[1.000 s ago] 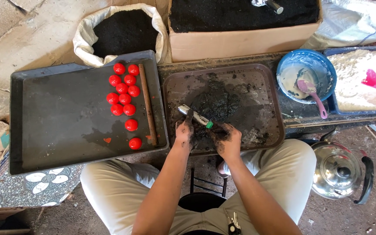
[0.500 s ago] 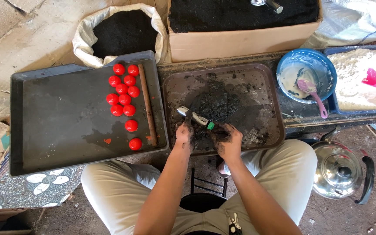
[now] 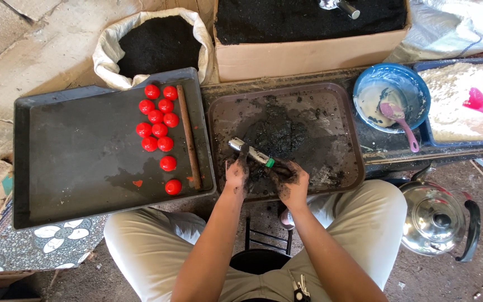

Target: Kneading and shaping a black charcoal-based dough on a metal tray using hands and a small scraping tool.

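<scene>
A seated person in pale trousers is working over a brown rectangular plastic tray (image 3: 342, 112) smeared with a mound of wet black paste (image 3: 278, 134). The left hand (image 3: 237, 173), blackened to the knuckles, is curling its fingers around the near end of a short metal tube with a green band (image 3: 251, 153), which is lying slantwise from ten o'clock to four o'clock at the tray's front edge, at six o'clock from the mound. The right hand (image 3: 289, 180), just beside it at three o'clock, is closing on the tube's green end with a clump of paste in its fingers. At nine o'clock from the hands a large dark metal baking tray (image 3: 74, 156) is carrying a cluster of small red balls (image 3: 160, 131) alongside a thin brown wooden stick (image 3: 189, 137). At twelve o'clock a white sack of black powder (image 3: 152, 45) and a cardboard box of black powder (image 3: 308, 33) are standing. At two o'clock a blue bowl (image 3: 392, 95) is holding a pink spoon (image 3: 401, 120), beside a blue tray of whitish powder (image 3: 465, 100). A steel kettle (image 3: 437, 221) is sitting at four o'clock on the floor
</scene>
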